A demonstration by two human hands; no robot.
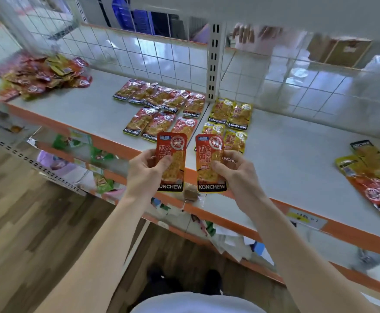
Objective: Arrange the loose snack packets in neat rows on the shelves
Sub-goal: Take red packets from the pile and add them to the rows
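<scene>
My left hand point(147, 171) pinches one red KONCHEW snack packet point(172, 154) upright over the shelf's front edge. My right hand point(236, 173) pinches a second red packet point(209, 166) beside it, with a small gap between the two. Behind them on the white shelf point(297, 159) lie two rows of red packets point(162, 107) and, to their right, two rows of yellow packets point(229, 123). A loose heap of red and yellow packets point(42, 75) sits at the shelf's far left.
More loose packets point(374, 175) lie at the right end of the shelf. A white slotted upright point(215, 62) and a wire grid back point(139, 53) stand behind the rows. The orange-edged lower shelf point(98, 177) holds green packets. A person's hands point(252, 32) show beyond the grid.
</scene>
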